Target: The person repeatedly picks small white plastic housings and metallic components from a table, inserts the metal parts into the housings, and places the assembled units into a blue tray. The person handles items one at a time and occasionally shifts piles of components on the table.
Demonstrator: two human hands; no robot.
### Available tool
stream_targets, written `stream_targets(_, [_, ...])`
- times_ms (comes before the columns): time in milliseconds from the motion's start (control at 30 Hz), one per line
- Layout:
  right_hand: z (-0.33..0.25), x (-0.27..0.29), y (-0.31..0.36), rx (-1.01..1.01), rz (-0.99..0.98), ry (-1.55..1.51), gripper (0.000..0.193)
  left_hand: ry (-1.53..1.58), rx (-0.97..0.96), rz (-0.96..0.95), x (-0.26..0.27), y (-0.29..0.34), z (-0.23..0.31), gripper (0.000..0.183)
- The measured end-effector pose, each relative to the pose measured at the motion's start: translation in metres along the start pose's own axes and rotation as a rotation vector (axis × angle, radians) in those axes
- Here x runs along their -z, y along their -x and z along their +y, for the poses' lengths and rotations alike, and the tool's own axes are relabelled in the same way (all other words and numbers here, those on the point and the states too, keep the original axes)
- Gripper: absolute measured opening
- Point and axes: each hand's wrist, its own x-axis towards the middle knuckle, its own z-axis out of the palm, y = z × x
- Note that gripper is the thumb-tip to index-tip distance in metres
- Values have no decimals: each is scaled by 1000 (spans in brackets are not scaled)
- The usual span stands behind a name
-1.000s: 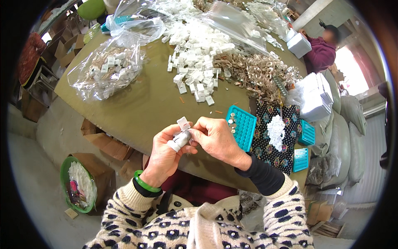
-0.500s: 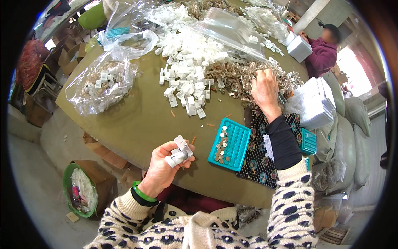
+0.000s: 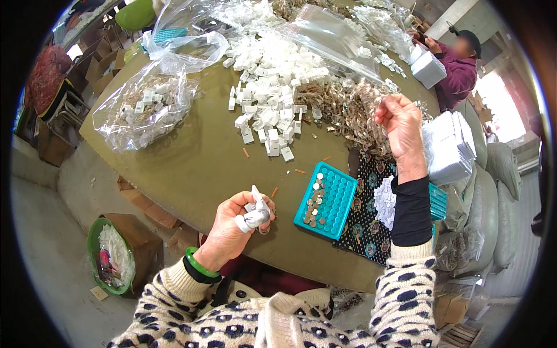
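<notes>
Near the table's front edge, my left hand (image 3: pixel 229 226) is closed around a small white plastic case (image 3: pixel 257 197). A white and silvery-grey wrapping (image 3: pixel 249 220) shows at its thumb; whether it is worn or held is unclear. My right hand (image 3: pixel 401 124) is raised over the right edge of a tangled heap of brownish clear pieces (image 3: pixel 342 107). Its thumb and fingers are pinched at a thin, see-through piece too small to name. Between the hands lies a teal tray (image 3: pixel 342 200) with round wells, small round discs (image 3: pixel 314 204) along its left side.
White plastic cases (image 3: pixel 272 110) are heaped mid-table, beside a clear bag (image 3: pixel 145 110) of parts. A patterned cloth (image 3: pixel 362 232) bears white bits (image 3: pixel 384 200). White stacked trays (image 3: pixel 449 145) stand at right. Across the table sits a co-worker (image 3: pixel 458 66). A green-rimmed bin (image 3: pixel 96 261) is at lower left.
My right hand has lifted off the brownish heap and moved right, fingers now pinched together. My left hand has turned the white case more edge-on. The view has shifted slightly.
</notes>
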Motion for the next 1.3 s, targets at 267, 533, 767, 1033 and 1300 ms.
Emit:
stream_targets(267, [3,-21,22,-138,-192,25,15,5,-5,-8,-1,-1,0,25])
stream_targets(533, [14,-26,27,-100,-152,-78,15,20,-22,-20,5,0,-3,25])
stream_targets(767, [-34,17,8,22,-300,-342,15,61,-7,-64,10,-1,-4,22])
stream_targets(1033, [-98,76,-15,453,383,648,23,78,16,-55,9,0,-2,20])
stream_targets(1300, [45,-41,16,621,-250,1160,31,36,-20,-44,5,-1,-2,26])
